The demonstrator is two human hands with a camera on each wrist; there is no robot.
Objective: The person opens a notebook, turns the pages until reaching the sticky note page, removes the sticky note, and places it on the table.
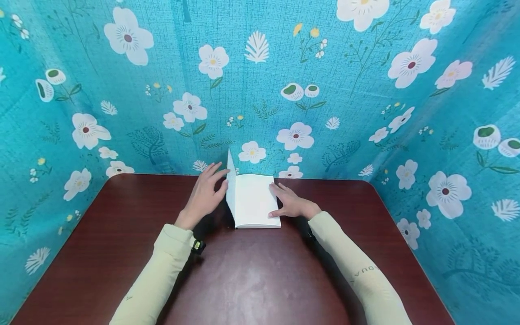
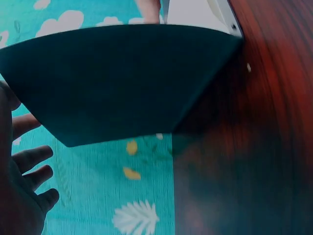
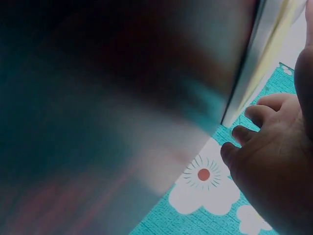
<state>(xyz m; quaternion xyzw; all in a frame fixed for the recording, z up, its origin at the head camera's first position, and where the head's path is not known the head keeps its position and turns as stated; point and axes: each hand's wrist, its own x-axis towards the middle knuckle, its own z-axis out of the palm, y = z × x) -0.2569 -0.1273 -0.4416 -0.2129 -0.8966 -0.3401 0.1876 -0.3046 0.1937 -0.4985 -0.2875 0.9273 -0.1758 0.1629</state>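
Looking down from the head view, an open book (image 1: 253, 201) lies on the dark red surface (image 1: 252, 275), toward 12 o'clock near the back edge and right in front of the flowery teal cloth (image 1: 260, 81) that wraps around the whole spot.

Left hand (image 1: 204, 195) comes in from 7 o'clock, arm in a pale yellow sleeve (image 1: 156, 275), wrist bent a little. Its fingers are straight and spread, tips against the cover (image 1: 230, 189), which stands up nearly vertical at the book's 9 o'clock side. So that grip is wide open, just touching or propping the cover, not curled round it. In the left wrist view the cover (image 2: 117, 81) shows as a big dark slab with the relaxed fingers (image 2: 32, 169) beside it at 8 o'clock.

Right hand (image 1: 290, 202) reaches in from 5 o'clock and lies flat on the white page at the book's 3 o'clock edge, fingers stretched out, pressing down. Open too, nothing pinched. The right wrist view is mostly blur, but you can make out the book's page edge (image 3: 259, 63) and loosely bent fingers (image 3: 259, 132) over the cloth.

A small black band with a yellow bit (image 1: 197, 245) sits at the left wrist.
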